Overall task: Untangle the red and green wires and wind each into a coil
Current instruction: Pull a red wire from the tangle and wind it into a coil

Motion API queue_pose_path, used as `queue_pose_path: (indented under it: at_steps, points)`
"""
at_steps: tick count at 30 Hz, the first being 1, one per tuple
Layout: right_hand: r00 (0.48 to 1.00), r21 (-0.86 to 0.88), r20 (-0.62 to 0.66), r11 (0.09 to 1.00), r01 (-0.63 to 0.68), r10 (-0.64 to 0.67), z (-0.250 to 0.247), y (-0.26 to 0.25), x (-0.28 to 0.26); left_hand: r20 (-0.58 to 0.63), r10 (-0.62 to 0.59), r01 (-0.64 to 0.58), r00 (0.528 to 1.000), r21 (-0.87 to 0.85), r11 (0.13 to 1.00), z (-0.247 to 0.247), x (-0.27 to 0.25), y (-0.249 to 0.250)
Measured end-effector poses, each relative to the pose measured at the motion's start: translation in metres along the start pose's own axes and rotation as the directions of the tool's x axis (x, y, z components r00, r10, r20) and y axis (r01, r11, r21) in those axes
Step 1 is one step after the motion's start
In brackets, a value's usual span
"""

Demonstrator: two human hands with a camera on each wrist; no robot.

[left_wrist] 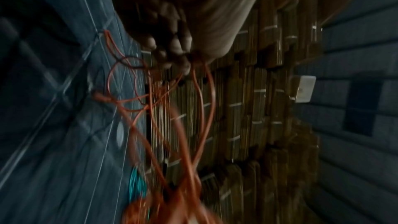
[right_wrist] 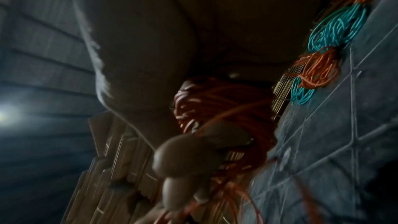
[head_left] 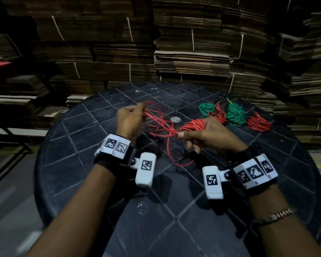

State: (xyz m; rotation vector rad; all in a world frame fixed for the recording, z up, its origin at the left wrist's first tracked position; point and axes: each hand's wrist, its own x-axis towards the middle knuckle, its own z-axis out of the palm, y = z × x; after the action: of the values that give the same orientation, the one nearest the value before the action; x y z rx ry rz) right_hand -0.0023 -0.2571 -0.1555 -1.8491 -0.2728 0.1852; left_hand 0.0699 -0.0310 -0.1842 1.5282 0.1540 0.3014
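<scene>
Nearest us, our right hand [head_left: 209,134] gripped a wound bundle of red wire [head_left: 194,125], thumb and fingers curled round it above the black round table [head_left: 93,164]. Our left hand [head_left: 130,117] pinched loose red strands [head_left: 156,119] that ran tangled across to the bundle, one loop [head_left: 176,156] hanging toward the tabletop. Finished green coils [head_left: 234,115] and red coils [head_left: 258,122] lay at the table's far right, before stacked cardboard [head_left: 193,52].
</scene>
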Motion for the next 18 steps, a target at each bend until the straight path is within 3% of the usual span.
queue_pose_path:
  at_steps: [4, 7, 11, 13, 16, 18]
  points:
    - [0.973, 0.068, -0.220, 0.996, -0.049, 0.063, -0.018, -0.001, 0.001, -0.316, -0.134, 0.095, 0.939, -0.134, 0.986, -0.034, 0.029, -0.007]
    - [0.926, 0.129, -0.346, 0.985, -0.114, 0.152, -0.024, 0.005, 0.005, -0.309, -0.256, 0.140, 0.916, -0.354, 0.925, -0.033, 0.031, -0.008]
    - [0.870, 0.167, -0.455, 0.978, -0.124, 0.188, -0.023, 0.011, 0.012, -0.313, -0.247, 0.067, 0.917, -0.488, 0.870, -0.032, 0.031, -0.006]
    - [0.861, 0.167, -0.484, 0.982, -0.086, 0.158, -0.025, 0.010, 0.011, -0.282, -0.215, 0.072, 0.935, -0.444, 0.893, -0.032, 0.032, -0.005]
    - [0.891, 0.148, -0.431, 0.985, -0.084, 0.141, -0.021, 0.010, 0.012, -0.143, -0.208, 0.170, 0.968, -0.236, 0.957, -0.019, 0.025, -0.007]
    - [0.896, 0.101, -0.423, 0.990, -0.100, 0.134, -0.015, 0.013, 0.016, -0.177, -0.171, 0.159, 0.969, -0.080, 0.984, -0.010, 0.019, -0.008]
